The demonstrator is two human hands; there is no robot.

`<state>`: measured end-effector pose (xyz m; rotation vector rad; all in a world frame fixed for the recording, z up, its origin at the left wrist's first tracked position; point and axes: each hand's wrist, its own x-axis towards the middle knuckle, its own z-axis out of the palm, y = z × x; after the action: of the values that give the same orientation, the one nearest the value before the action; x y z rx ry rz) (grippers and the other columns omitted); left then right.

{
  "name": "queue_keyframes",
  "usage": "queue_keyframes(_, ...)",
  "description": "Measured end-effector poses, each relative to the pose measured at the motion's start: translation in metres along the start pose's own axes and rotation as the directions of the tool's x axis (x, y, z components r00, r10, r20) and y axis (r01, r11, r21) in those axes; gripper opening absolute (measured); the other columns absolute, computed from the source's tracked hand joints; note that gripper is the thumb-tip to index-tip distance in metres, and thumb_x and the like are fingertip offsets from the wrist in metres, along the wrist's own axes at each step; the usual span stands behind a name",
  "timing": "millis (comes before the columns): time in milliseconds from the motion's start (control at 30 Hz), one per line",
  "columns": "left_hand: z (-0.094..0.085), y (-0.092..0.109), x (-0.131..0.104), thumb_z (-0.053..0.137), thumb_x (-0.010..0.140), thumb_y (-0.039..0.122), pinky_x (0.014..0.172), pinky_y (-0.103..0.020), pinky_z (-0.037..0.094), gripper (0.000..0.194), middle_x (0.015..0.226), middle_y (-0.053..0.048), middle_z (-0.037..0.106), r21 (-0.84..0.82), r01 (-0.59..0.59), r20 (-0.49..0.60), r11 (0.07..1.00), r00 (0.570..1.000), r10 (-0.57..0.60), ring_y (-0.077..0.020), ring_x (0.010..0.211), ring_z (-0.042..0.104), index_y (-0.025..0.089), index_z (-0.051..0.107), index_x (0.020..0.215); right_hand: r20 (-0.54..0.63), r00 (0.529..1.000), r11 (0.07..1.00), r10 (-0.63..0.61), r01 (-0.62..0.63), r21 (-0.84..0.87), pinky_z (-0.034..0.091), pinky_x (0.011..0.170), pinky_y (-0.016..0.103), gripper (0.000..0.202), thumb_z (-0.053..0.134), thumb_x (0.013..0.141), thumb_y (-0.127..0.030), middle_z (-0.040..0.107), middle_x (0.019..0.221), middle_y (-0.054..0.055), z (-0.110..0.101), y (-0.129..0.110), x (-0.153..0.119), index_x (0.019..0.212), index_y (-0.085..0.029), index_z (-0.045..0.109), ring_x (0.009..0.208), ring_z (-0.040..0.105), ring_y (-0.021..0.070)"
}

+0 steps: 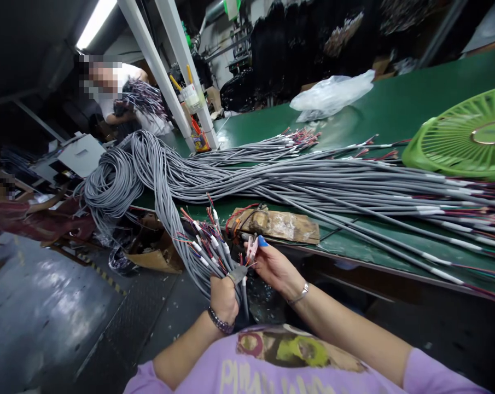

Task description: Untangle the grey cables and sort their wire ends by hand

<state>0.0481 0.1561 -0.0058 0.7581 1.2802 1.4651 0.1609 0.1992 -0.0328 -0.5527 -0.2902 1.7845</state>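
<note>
While the left hand point(223, 301) grips grey cables point(164, 205), the right hand point(277, 269) pinches an indistinct pink piece point(252, 248).

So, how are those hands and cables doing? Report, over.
Left hand closed on grey cable bundle. Right hand at small pink piece, grip unclear. Wooden block just beyond; nothing visibly blocking.
</note>
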Motion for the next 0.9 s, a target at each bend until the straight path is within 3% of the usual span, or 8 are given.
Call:
queue_keyframes(200, -0.005, -0.002, -0.001, 0.072, 0.055, 0.017, 0.065, -0.029, 0.048, 0.01, 0.057, 0.001, 0.062, -0.005, -0.013, 0.076, 1.0, 0.997, 0.014, -0.0155, 0.06, 0.06, 0.015, 0.065, 0.06, 0.048, 0.994, 0.994, 0.098, -0.095, -0.052, 0.046, 0.059, 0.023, 0.033, 0.062, 0.077, -0.052, 0.068, 0.084, 0.003, -0.002, 0.0, -0.01, 0.083, -0.02, 0.064, 0.066, 0.059, 0.0117)
queue_keyframes(300, -0.008, 0.001, -0.004, 0.073, 0.056, 0.02, 0.063, -0.029, 0.047, 0.01, 0.057, 0.001, 0.063, 0.012, -0.024, 0.106, 1.0, 0.994, 0.023, -0.016, 0.059, 0.06, 0.015, 0.065, 0.06, 0.127, 0.959, 0.944, 0.253, -0.215, -0.252, 0.048, 0.059, 0.024, 0.043, 0.06, 0.075, -0.059, 0.066, 0.077, 0.005, -0.009, -0.006, -0.017, 0.081, -0.016, 0.064, 0.063, 0.059, 0.0119)
queue_keyframes(400, -0.012, 0.003, -0.007, 0.074, 0.056, 0.021, 0.062, -0.028, 0.047, 0.011, 0.059, 0.0, 0.065, 0.037, -0.039, 0.135, 0.999, 0.99, 0.034, -0.0154, 0.058, 0.06, 0.016, 0.066, 0.061, 0.154, 0.914, 0.836, 0.376, -0.262, -0.482, 0.048, 0.055, 0.024, 0.046, 0.068, 0.067, -0.058, 0.061, 0.064, 0.003, -0.013, -0.017, -0.021, 0.074, -0.013, 0.063, 0.055, 0.055, 0.0104)
queue_keyframes(533, -0.018, 0.001, -0.009, 0.075, 0.056, 0.022, 0.063, -0.03, 0.048, 0.014, 0.06, -0.001, 0.066, 0.097, -0.027, 0.18, 0.995, 0.984, 0.009, -0.0165, 0.058, 0.06, 0.015, 0.067, 0.065, 0.157, 0.9, 0.704, 0.405, -0.198, -0.682, 0.043, 0.052, 0.022, 0.041, 0.078, 0.058, -0.049, 0.056, 0.054, -0.002, -0.009, -0.031, -0.021, 0.065, -0.013, 0.059, 0.048, 0.049, 0.0075)
queue_keyframes(667, -0.022, -0.003, -0.009, 0.074, 0.058, 0.022, 0.068, -0.032, 0.049, 0.015, 0.06, -0.001, 0.066, 0.15, -0.049, 0.272, 0.987, 0.962, 0.007, -0.0193, 0.064, 0.063, 0.016, 0.068, 0.071, 0.171, 0.923, 0.592, 0.344, -0.072, -0.803, 0.033, 0.048, 0.02, 0.036, 0.077, 0.056, -0.044, 0.052, 0.049, -0.004, 0.001, -0.034, -0.019, 0.057, -0.013, 0.058, 0.046, 0.044, 0.0061)
queue_keyframes(767, -0.023, -0.005, -0.008, 0.075, 0.057, 0.019, 0.073, -0.034, 0.05, 0.019, 0.063, -0.002, 0.069, 0.168, -0.043, 0.336, 0.985, 0.942, -0.016, -0.0219, 0.071, 0.065, 0.016, 0.07, 0.075, 0.202, 0.926, 0.53, 0.319, 0.002, -0.848, 0.029, 0.049, 0.021, 0.033, 0.075, 0.059, -0.041, 0.048, 0.048, -0.006, 0.009, -0.029, -0.021, 0.057, -0.013, 0.059, 0.047, 0.038, 0.0054)
queue_keyframes(900, -0.022, -0.002, -0.009, 0.076, 0.053, 0.018, 0.075, -0.035, 0.05, 0.024, 0.066, -0.003, 0.07, 0.148, 0.002, 0.315, 0.989, 0.948, -0.049, -0.0238, 0.075, 0.066, 0.017, 0.07, 0.077, 0.212, 0.934, 0.508, 0.287, 0.04, -0.861, 0.027, 0.048, 0.021, 0.036, 0.075, 0.059, -0.043, 0.044, 0.047, -0.006, 0.014, -0.024, -0.024, 0.054, -0.013, 0.055, 0.047, 0.034, 0.005)
